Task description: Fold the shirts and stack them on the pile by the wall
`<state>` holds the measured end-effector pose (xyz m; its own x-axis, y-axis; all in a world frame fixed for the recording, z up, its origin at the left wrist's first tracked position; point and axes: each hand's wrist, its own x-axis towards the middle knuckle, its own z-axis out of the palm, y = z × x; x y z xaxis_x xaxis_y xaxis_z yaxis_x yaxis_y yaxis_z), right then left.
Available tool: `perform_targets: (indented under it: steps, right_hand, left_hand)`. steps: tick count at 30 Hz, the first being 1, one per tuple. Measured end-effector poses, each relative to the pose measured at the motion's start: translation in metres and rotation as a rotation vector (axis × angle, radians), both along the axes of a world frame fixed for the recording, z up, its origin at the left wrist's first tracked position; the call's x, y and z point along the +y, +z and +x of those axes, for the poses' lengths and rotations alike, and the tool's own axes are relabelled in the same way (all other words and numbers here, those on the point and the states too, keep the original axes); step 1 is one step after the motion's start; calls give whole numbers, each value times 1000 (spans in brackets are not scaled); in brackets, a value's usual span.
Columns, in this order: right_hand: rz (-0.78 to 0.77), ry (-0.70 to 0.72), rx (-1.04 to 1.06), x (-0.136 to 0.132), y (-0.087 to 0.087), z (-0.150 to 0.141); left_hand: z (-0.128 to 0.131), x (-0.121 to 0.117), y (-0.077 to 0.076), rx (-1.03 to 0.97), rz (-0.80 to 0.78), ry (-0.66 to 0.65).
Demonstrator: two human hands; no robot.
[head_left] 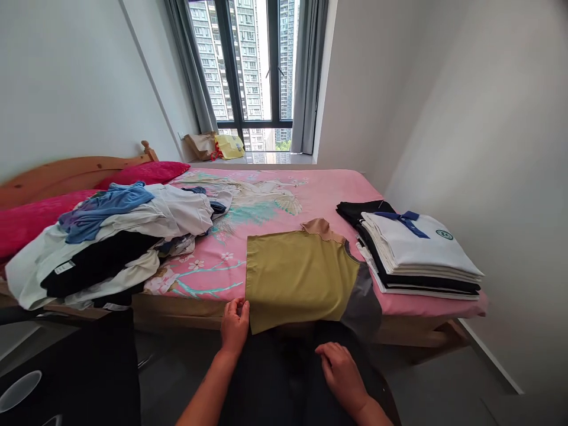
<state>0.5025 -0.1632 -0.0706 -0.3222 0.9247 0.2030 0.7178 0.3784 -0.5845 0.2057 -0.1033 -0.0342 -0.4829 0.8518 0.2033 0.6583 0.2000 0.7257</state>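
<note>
An olive-yellow shirt with a dark grey sleeve and a tan collar part lies sideways at the bed's front edge. It looks folded, and its near side hangs slightly over the edge. My left hand is at the hem's near corner, thumb and fingers closed together against the cloth edge. Over my lap, below the grey sleeve, my right hand is apart from the shirt. Its fingers are loosely bent, the thumb stands away from them, and nothing shows in it.
The bed has a pink flowered sheet. At left lies a heap of loose clothes beside red pillows. A stack of folded clothes stands at right. A black surface is at lower left; bags sit on the windowsill.
</note>
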Motion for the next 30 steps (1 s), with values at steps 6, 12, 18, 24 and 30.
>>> perform_targets:
  steps: [6,12,18,24,30]
  right_hand:
    - [-51,-17,-38,3,1,3]
    - [-80,-17,-4,5,3,4]
    - [-83,-50,14,7,6,3]
    - [-80,-122,66,13,12,6]
    - [-260,-238,512,21,11,-4]
  left_hand:
    - [-8,50,12,14,-130,67]
    - [-21,49,-2,-123,-162,66]
    - [-2,24,-23,-188,-208,107]
    - [13,3,-29,-253,-333,-31]
    - [15,-23,-15,-932,-226,-123]
